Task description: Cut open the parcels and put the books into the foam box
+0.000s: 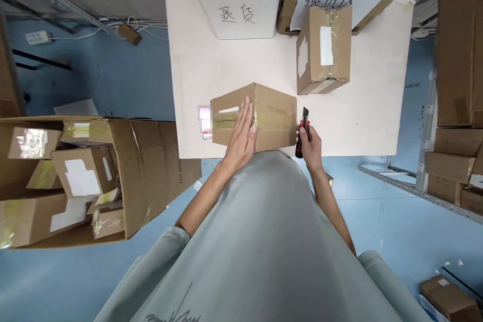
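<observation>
Resting straight, close-set fingers on the box [277,116] at the table's [354,126] near edge, the left hand [241,133] lies flat; the right hand [311,146] curls around a cutter [305,116], its blade unclear.

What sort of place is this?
Probably a parcel returns room or small warehouse: a big open carton beside the table holds labelled parcels, a white bin is handwritten "退货" (returns), and the right hand holds a box cutter.

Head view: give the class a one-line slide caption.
Left hand flat on a cardboard box, right hand holding a utility knife, at a white table.
</observation>
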`<state>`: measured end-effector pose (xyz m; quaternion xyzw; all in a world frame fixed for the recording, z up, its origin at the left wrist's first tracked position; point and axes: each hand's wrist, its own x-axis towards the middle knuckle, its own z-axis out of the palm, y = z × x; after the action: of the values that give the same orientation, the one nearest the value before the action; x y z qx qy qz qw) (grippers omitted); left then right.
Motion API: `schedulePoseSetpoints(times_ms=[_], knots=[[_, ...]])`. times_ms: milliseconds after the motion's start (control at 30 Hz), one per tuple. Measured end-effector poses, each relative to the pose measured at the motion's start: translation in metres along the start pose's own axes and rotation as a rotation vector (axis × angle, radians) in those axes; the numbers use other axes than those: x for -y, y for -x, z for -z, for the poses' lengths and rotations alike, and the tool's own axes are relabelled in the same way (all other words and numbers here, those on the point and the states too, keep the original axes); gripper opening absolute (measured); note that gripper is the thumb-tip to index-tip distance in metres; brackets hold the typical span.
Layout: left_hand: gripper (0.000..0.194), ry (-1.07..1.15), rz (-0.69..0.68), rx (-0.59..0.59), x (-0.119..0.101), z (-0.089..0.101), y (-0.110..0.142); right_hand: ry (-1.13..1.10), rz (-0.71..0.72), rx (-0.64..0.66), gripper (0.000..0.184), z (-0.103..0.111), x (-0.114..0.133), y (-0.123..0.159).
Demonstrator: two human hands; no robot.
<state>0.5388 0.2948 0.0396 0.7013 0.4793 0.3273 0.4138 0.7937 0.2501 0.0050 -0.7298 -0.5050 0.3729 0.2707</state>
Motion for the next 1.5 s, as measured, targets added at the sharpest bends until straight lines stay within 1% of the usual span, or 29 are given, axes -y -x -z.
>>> schedulePoseSetpoints(times_ms=[100,233,333,433,500,533,600,633,700,767,867,933,1000,1133,1233,1333,1500], knots=[[0.068,0.043,0.005,-0.035,0.005,0.003,0.004,-0.024,-0.024,-0.127,0.055,0.006,0.023,0.007],[0.067,0.121,0.014,-0.04,0.017,0.0,0.007,0.064,0.021,-0.213,0.053,0.026,0.048,0.014],[0.068,0.193,0.073,-0.005,0.03,-0.006,0.013,0.184,0.008,-0.238,0.053,0.037,0.063,0.02],[0.068,0.245,0.114,0.05,0.042,-0.006,0.017,0.328,-0.034,-0.232,0.056,0.038,0.073,0.024],[0.068,0.253,0.118,0.023,0.048,0.001,0.009,0.391,-0.03,-0.241,0.058,0.036,0.077,0.026],[0.068,0.253,0.116,-0.008,0.051,0.007,0.001,0.42,-0.015,-0.258,0.058,0.036,0.079,0.027],[0.069,0.255,0.103,-0.062,0.058,0.019,-0.024,0.491,0.014,-0.296,0.06,0.034,0.085,0.03],[0.069,0.257,0.088,-0.06,0.062,0.025,-0.039,0.526,0.014,-0.303,0.061,0.033,0.09,0.033],[0.065,0.267,0.068,0.003,0.071,0.034,-0.07,0.57,-0.031,-0.26,0.061,0.029,0.104,0.04],[0.059,0.287,0.071,0.11,0.077,0.039,-0.094,0.573,-0.096,-0.158,0.057,0.022,0.12,0.048],[0.049,0.295,0.071,0.235,0.08,0.043,-0.111,0.547,-0.139,-0.006,0.051,0.004,0.146,0.058],[0.043,0.31,0.071,0.267,0.081,0.046,-0.114,0.536,-0.146,0.073,0.049,-0.01,0.161,0.062],[0.04,0.355,0.076,0.299,0.082,0.05,-0.112,0.55,-0.153,0.131,0.049,-0.023,0.172,0.063],[0.04,0.43,0.08,0.358,0.086,0.059,-0.11,0.627,-0.165,0.19,0.051,-0.041,0.186,0.062],[0.04,0.386,0.062,0.356,0.084,0.063,-0.11,0.664,-0.158,0.199,0.052,-0.049,0.192,0.059],[0.044,0.326,0.048,0.382,0.078,0.066,-0.111,0.687,-0.16,0.222,0.052,-0.054,0.199,0.057],[0.045,0.278,0.078,0.404,0.068,0.072,-0.111,0.74,-0.217,0.253,0.049,-0.062,0.216,0.055]])
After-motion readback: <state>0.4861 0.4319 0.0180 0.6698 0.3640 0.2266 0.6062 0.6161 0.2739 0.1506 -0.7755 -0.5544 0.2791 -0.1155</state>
